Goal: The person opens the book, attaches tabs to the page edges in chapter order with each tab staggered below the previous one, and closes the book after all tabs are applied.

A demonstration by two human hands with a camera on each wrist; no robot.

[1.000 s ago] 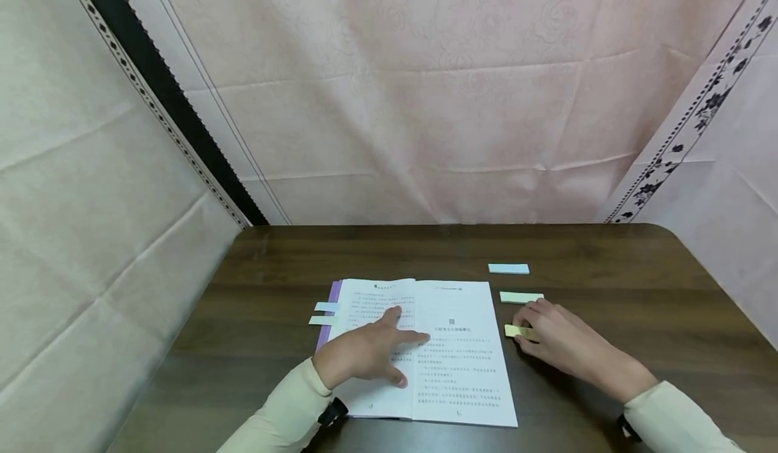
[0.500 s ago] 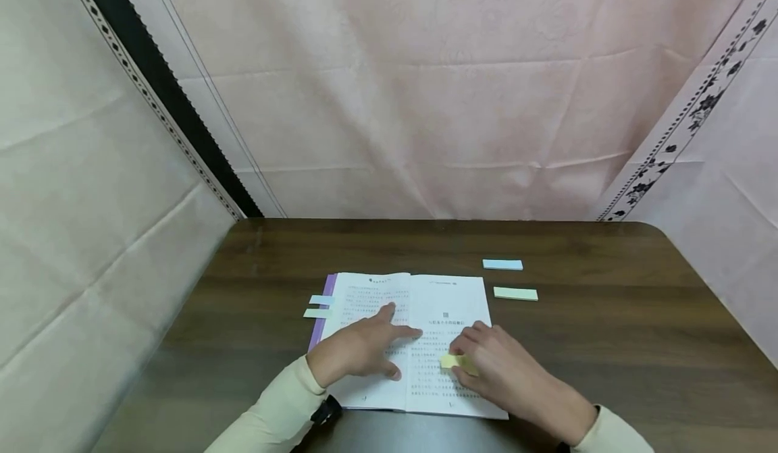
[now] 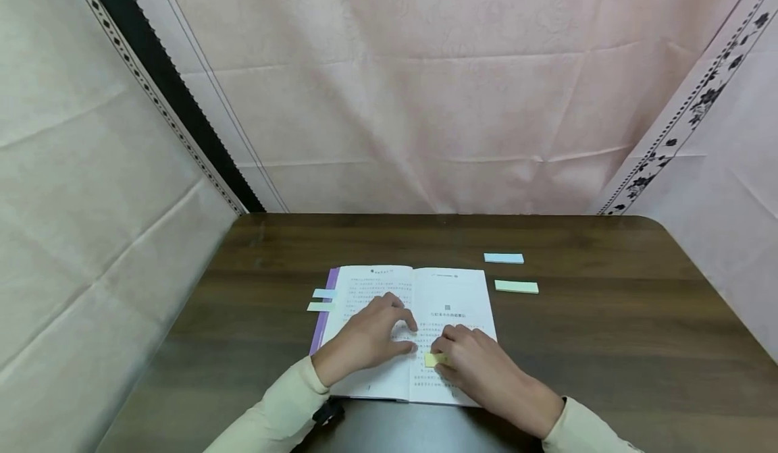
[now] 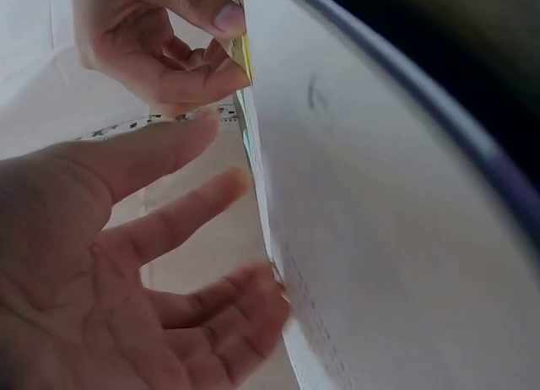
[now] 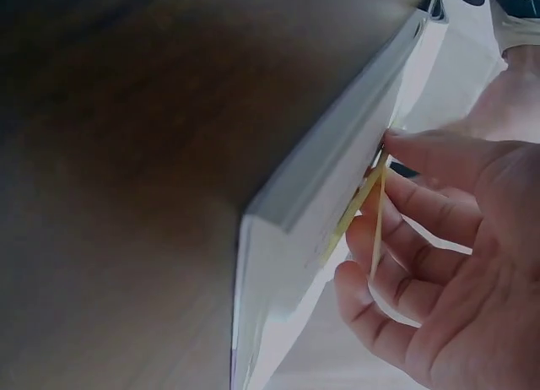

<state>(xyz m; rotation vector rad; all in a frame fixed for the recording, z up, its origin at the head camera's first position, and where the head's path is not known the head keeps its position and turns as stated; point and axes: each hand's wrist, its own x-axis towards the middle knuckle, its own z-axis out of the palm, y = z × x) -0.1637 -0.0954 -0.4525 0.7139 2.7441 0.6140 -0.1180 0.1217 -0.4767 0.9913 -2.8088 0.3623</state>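
**Yellow note pinched over right-hand page, left hand pinning the book**

Open book (image 3: 404, 331) lies flat on the dark wood surface (image 3: 608, 345), spine toward the viewer's middle. Left hand (image 3: 371, 338) rests on the left page, fingers spread and relaxed, tips on the paper near the gutter; reads as holding the pages down so they don't spring up. Left wrist view confirms straight fingers against the page, nothing gripped.

Right hand (image 3: 480, 362) sits on the lower part of the right page and pinches a small yellow sticky note (image 3: 434, 360) between thumb and fingers. Right wrist view shows the note (image 5: 359, 206) edge-on, touching or just off the page; can't tell if it is stuck yet.

Two tabs (image 3: 322, 300), one bluish, one pale green, stick out past the book's left edge. Blue note pad (image 3: 503, 258) and green note pad (image 3: 516, 286) lie just right of the book, well within reach of the right hand, apart from each other.

Pink cloth backdrop (image 3: 425, 102) behind.
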